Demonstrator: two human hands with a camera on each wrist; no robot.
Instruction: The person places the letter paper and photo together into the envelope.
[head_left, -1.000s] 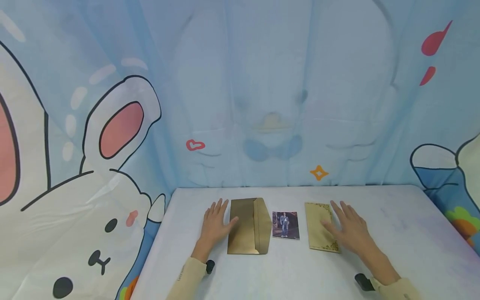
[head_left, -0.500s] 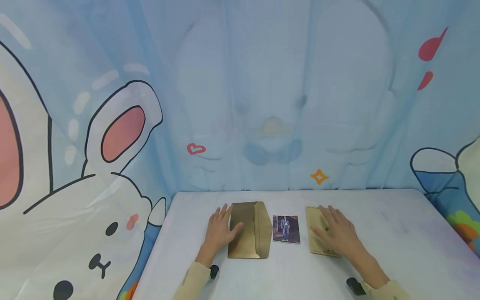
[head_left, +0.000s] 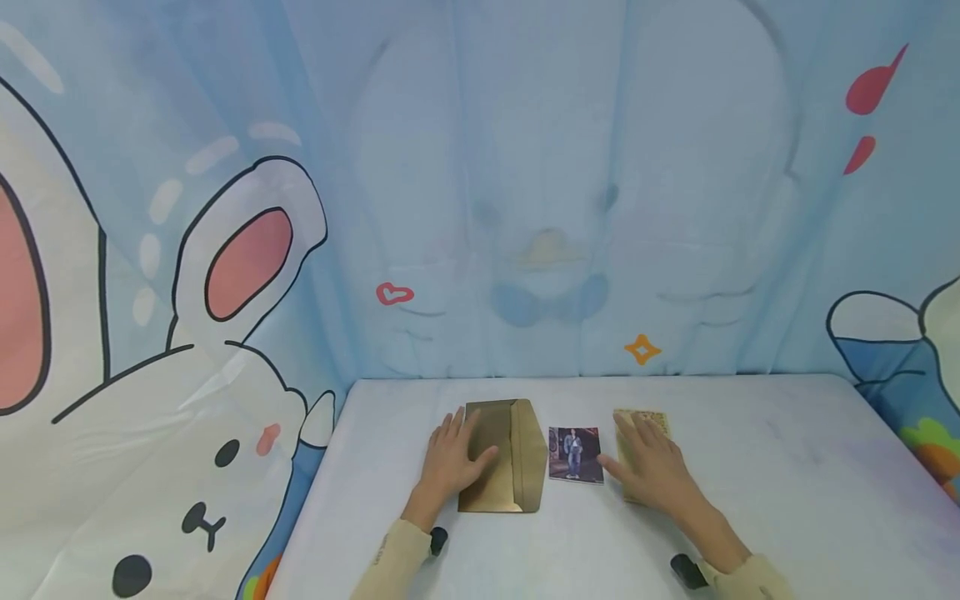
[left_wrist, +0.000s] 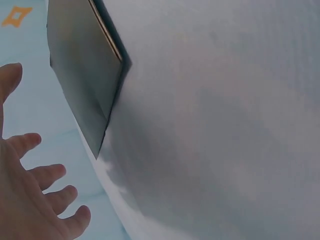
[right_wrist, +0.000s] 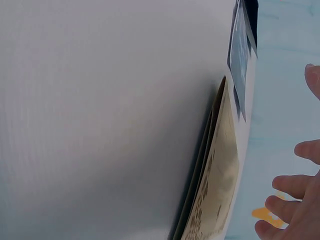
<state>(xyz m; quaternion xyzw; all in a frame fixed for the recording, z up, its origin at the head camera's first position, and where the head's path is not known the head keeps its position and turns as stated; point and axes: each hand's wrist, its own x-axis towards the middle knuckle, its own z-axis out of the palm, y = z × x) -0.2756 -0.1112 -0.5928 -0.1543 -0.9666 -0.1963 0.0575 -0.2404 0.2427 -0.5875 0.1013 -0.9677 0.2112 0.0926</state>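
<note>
A gold envelope (head_left: 487, 458) with its flap opened to the right lies on the white table. My left hand (head_left: 450, 458) hovers over its left edge with spread fingers, holding nothing; the left wrist view shows a gap between that hand and the envelope (left_wrist: 82, 65). To the right of the envelope lies a small photo (head_left: 575, 455) of a standing person. Further right is a folded gold card (head_left: 652, 421) with ornate corners, partly hidden beneath my right hand (head_left: 656, 471). That hand is spread above the card (right_wrist: 220, 175), apart from it, its thumb near the photo's right edge.
The white-covered table (head_left: 787, 475) extends to both sides and toward me. Behind it hangs a light blue curtain (head_left: 540, 167) printed with cartoon rabbits, its lower edge meeting the table's back edge.
My right hand has moved left, from the card's right side to over it. The left hand has shifted slightly right over the envelope. Envelope, photo and card keep their places.
</note>
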